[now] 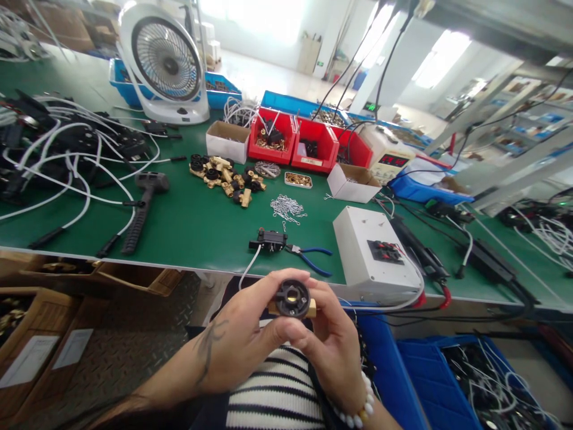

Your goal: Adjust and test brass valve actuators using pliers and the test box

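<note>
Both hands grip one brass valve fitting with a round black plastic cap (292,298), held in front of my body below the table edge. My left hand (244,331) closes on it from the left, thumb underneath. From the right, my right hand (333,334) has fingers wrapped round the brass part. Just beyond, on the green table, sit a small black switch box (272,240) with a white cable and pliers with blue handles (313,253). Farther back lie a heap of small wire clips (287,207) and a pile of brass fittings with black caps (228,178).
A black hammer (145,209) and tangled white cables (76,149) occupy the left. Red bins (313,145), a white box (228,141) and a fan (168,65) line the back. A grey test box (376,251) stands right. Blue crates (430,382) and cartons (31,340) sit below.
</note>
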Available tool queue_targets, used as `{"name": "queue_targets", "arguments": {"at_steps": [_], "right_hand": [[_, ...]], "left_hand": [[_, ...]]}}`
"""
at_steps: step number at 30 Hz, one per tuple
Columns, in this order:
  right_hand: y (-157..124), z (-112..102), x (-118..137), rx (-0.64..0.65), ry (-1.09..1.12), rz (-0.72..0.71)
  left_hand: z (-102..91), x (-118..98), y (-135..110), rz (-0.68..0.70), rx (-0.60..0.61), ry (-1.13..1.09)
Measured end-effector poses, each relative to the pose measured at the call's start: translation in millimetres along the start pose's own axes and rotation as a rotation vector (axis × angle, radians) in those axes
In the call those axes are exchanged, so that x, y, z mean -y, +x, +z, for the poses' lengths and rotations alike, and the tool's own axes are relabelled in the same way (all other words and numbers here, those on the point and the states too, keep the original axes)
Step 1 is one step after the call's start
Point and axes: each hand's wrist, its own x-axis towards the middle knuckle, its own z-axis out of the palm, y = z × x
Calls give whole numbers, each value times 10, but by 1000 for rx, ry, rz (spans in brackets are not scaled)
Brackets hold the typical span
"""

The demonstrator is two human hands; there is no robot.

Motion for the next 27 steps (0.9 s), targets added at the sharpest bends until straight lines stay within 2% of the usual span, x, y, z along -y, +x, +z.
{"name": "queue_targets", "arguments": {"at_steps": [6, 10, 15, 20, 24, 27], "right_hand": [[16, 14, -6, -42, 113, 41], [24, 15, 18, -44, 144, 66], [42, 11, 42, 16, 170, 22], [10, 5, -25, 33, 128, 22], [-31, -12, -108, 60, -27, -35], [-35, -12, -116, 64, -10, -13]], "left_hand": [[-20, 11, 37, 226, 30, 151], [-21, -7, 50, 247, 14, 192], [-3, -9, 49, 216, -27, 166], [101, -65, 36, 145, -89, 107], [144, -85, 41, 0, -165, 8], [40, -20, 154, -89, -244, 51]]}}
